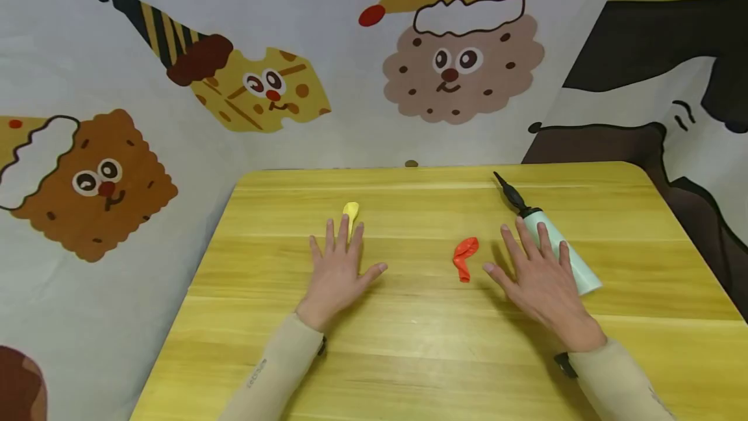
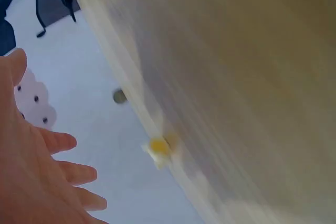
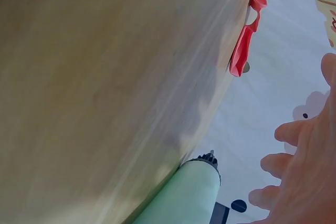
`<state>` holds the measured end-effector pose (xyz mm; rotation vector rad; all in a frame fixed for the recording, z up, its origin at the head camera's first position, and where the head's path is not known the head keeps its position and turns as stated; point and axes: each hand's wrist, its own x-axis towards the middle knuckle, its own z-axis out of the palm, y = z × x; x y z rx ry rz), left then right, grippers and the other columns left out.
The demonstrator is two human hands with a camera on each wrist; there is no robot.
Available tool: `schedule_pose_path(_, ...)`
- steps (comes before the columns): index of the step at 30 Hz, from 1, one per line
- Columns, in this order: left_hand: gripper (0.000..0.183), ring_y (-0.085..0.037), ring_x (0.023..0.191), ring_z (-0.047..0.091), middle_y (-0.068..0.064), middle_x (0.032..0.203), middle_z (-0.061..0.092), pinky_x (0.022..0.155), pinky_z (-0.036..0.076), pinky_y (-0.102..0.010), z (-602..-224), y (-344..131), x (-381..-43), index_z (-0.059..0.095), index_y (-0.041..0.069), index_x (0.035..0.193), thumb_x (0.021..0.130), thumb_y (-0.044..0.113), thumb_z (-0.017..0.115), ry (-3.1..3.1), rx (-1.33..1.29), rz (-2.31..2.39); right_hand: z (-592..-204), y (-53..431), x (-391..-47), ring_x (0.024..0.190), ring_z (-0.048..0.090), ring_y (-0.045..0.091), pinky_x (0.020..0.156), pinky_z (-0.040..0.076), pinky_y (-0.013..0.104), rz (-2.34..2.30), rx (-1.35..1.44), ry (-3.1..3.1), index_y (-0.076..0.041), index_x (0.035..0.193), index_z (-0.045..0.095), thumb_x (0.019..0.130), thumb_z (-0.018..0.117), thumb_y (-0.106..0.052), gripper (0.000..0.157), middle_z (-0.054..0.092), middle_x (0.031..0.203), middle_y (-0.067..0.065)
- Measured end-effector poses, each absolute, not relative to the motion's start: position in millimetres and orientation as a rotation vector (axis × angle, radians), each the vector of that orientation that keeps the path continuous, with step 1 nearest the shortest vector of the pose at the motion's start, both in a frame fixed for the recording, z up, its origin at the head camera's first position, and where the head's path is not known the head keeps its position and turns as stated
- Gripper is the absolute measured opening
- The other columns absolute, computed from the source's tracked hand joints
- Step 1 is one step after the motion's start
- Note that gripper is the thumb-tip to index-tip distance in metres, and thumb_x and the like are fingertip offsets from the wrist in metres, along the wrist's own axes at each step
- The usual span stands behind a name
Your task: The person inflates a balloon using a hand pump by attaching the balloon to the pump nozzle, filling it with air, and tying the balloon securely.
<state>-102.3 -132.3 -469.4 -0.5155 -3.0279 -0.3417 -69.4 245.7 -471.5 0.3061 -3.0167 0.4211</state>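
My left hand (image 1: 336,276), fingers spread and straight, is palm down over the left half of the table. Just past its fingertips is a limp yellow balloon (image 1: 351,208), its lower part hidden by the fingers; the left wrist view shows the balloon (image 2: 159,146) blurred. My right hand (image 1: 542,282), also spread, lies over part of a pale green hand pump (image 1: 578,268) with a black nozzle. In the right wrist view a gap separates the fingers from the pump (image 3: 181,198). Between the hands, nearer the right, an uninflated red balloon (image 1: 464,257) lies bent. Neither hand holds anything.
The wooden table (image 1: 409,356) has rounded far corners. Behind it and to the left hangs a pale cloth backdrop (image 1: 350,135) printed with cartoon biscuits and cheese. Dark wristbands show at both sleeve cuffs.
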Motion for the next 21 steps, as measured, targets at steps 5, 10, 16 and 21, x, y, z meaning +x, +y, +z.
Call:
schedule_pose_path(5, 0.086, -0.048, 0.155, 0.009, -0.020, 0.170, 0.017, 0.116, 0.013, -0.076, -467, -88, -109, 0.039, 0.010, 0.159, 0.100, 0.072, 0.044, -3.046, -0.603, -0.357, -469, 250, -70, 0.153, 0.008, 0.053, 0.112, 0.009, 0.081, 0.415, 0.303, -2.985, -0.010, 0.164, 0.025, 0.103, 0.050, -0.060, 0.083, 0.014, 0.171, 0.019)
schedule_pose_path(10, 0.080, -0.044, 0.156, 0.011, -0.018, 0.169, 0.023, 0.120, 0.017, -0.069, -471, -39, -116, 0.053, 0.010, 0.150, 0.101, 0.072, 0.040, -3.092, -0.698, -0.368, -464, 260, -67, 0.152, 0.012, 0.054, 0.110, 0.015, 0.081, 0.409, 0.252, -2.966, -0.008, 0.164, 0.026, 0.104, 0.051, -0.058, 0.082, 0.019, 0.169, 0.022)
schedule_pose_path(16, 0.069, -0.029, 0.113, 0.059, -0.012, 0.121, 0.063, 0.093, 0.052, -0.043, -479, 5, -122, 0.072, 0.009, 0.114, 0.103, 0.068, 0.040, -3.076, -0.777, -0.254, -459, 275, -63, 0.150, 0.015, 0.058, 0.109, 0.017, 0.080, 0.371, 0.169, -2.983, -0.007, 0.163, 0.026, 0.104, 0.050, -0.058, 0.082, 0.022, 0.167, 0.025)
schedule_pose_path(21, 0.070, -0.021, 0.083, 0.054, -0.004, 0.093, 0.058, 0.069, 0.048, -0.034, -480, 28, -126, 0.069, 0.012, 0.096, 0.100, 0.075, 0.039, -3.134, -0.732, -0.175, -458, 284, -63, 0.148, 0.016, 0.060, 0.107, 0.019, 0.082, 0.368, 0.102, -3.002, -0.005, 0.163, 0.026, 0.104, 0.049, -0.059, 0.083, 0.023, 0.165, 0.028)
